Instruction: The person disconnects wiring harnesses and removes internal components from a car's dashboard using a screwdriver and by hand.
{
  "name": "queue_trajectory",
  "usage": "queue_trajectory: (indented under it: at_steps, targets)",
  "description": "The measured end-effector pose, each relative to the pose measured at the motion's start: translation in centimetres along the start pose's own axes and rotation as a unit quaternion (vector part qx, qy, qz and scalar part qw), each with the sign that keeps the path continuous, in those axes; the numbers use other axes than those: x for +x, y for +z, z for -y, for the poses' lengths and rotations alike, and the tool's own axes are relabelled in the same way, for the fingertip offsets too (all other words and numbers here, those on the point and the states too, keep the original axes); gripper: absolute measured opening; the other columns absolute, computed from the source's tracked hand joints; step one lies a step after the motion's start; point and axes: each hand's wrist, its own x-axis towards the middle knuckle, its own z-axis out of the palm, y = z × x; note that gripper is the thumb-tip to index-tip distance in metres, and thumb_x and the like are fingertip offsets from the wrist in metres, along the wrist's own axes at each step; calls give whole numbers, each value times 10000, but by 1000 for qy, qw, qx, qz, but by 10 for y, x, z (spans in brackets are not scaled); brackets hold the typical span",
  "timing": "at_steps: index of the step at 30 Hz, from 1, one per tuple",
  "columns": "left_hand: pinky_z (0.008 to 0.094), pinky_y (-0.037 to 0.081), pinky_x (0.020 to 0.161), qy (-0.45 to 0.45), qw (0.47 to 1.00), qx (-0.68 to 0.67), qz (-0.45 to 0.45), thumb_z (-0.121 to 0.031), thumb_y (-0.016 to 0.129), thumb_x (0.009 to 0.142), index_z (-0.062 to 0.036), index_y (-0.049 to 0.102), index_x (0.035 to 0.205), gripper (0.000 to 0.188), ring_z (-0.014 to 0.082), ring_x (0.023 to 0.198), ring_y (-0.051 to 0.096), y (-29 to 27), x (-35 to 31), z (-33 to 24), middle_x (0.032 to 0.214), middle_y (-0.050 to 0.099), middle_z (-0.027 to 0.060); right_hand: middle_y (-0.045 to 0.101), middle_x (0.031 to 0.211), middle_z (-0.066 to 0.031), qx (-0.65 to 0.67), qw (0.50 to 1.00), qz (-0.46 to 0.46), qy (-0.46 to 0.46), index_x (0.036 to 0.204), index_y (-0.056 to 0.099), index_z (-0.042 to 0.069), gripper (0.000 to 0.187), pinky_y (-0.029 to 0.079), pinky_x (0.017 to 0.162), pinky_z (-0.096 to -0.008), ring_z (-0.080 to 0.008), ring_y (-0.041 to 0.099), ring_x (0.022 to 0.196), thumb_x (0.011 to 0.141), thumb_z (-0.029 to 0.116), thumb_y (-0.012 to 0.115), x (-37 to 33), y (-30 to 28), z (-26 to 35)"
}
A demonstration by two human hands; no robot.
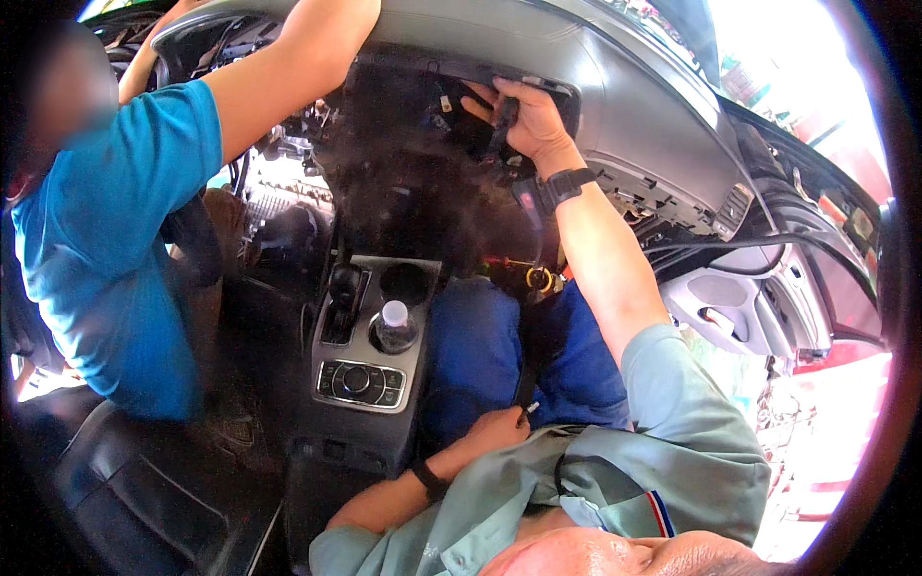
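Note:
My right hand is raised to the underside of the dashboard. Its thumb and fingers close around a small black part, whose kind I cannot make out. By the wrist, a dark strip hangs down. Low over my lap, my left hand is curled closed near a black strap-like piece. A small light-coloured tip shows beside its fingers, and the rest of what it holds is hidden. Ahead of my knees, the dark dashboard cavity lies exposed, with a small white connector in it.
A co-worker in a blue shirt reaches across the dashboard on the left. A clear bottle stands in the centre console beside my leg. A yellow ring-shaped thing lies past my knees. The door stands open on the right.

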Motion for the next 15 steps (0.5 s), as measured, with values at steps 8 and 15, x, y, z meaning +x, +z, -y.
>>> queue_trajectory:
  at_steps: [8,15]
  targets:
    - [535,476,779,2,1000,-13,-2,-318,508,880,-28,600,954,313,436,880,621,1,2,-1,919,645,256,616,1142,-104,20,1000,7,-7,1093,606,63,227,484,987,-537,-289,556,1141,872,19,582,-2,-1,-1]
    - [529,483,749,-3,1000,9,-8,-322,523,890,-30,584,956,306,430,857,625,2,1,-1,905,647,249,637,1034,-132,13,1000,4,-15,1005,625,20,139,459,1000,-567,-325,518,1207,889,15,548,-2,-1,-3]
